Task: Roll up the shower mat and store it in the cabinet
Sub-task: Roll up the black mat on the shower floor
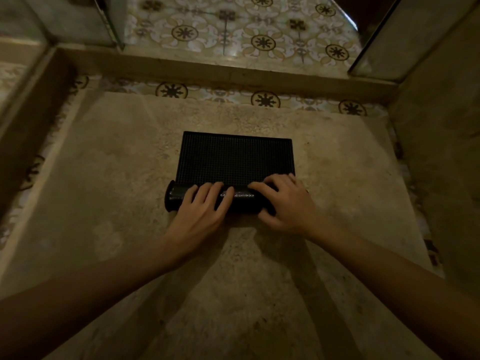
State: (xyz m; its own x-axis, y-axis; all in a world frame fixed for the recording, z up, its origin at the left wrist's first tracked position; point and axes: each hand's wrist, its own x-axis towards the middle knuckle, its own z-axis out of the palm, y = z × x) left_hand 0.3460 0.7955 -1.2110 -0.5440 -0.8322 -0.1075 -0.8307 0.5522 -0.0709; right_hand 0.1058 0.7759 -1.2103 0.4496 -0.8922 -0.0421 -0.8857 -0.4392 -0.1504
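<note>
A black rubber shower mat [235, 158] with a fine grid texture lies on the stone shower floor [104, 178]. Its near part is wound into a tight roll [241, 201], while the far part lies flat. My left hand [201, 210] presses on the left half of the roll, fingers spread over its top. My right hand [283, 203] grips the right half, fingers curled over the roll and thumb on its near side. The roll's left end sticks out past my left hand. No cabinet is in view.
A low stone curb [233, 71] runs across the far side of the shower floor. Beyond it lies patterned tile flooring [233, 29]. Glass panels stand at the far left [78, 19] and far right [405, 35]. A wall [441, 152] rises on the right.
</note>
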